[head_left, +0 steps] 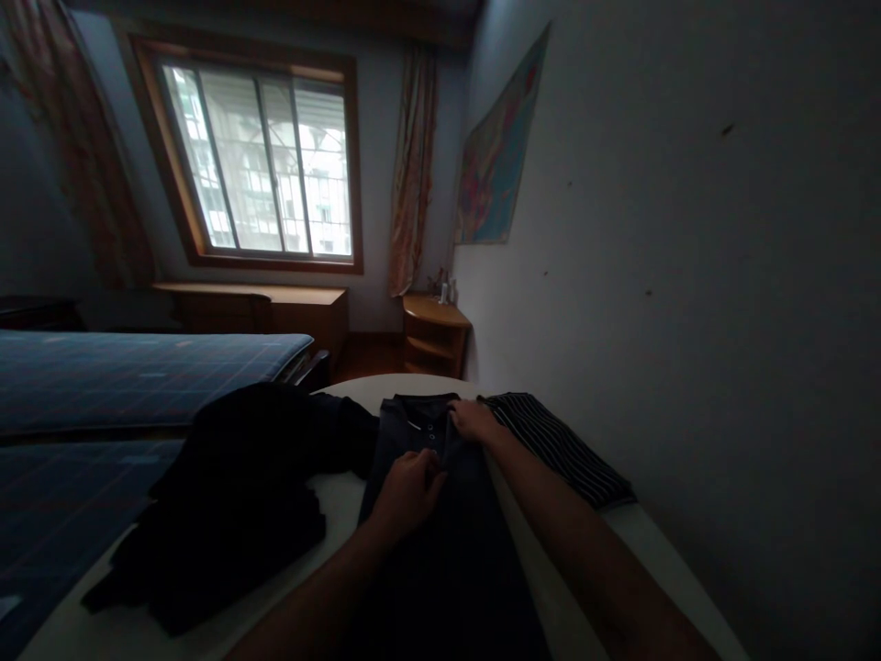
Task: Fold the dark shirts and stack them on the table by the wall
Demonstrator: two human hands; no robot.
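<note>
A dark navy polo shirt (454, 542) lies in a long, narrow shape on the pale round-edged table, its collar at the far end. Small buttons show on its placket. My left hand (411, 487) is over the chest, thumb and fingers pinched on the cloth just below the buttons. Farther away, my right hand (473, 420) has its fingers closed on the right side of the collar. A striped black-and-white garment (551, 445) lies folded to the right, partly behind my right forearm. Left of the polo, dark clothes (240, 496) are heaped, their kinds too dark to tell.
The table (344, 496) runs close to the wall on the right. A bed with a blue checked mattress (151, 367) stands at the left. Beyond are a wooden desk (303, 294), a corner shelf (435, 312) and a window (268, 165).
</note>
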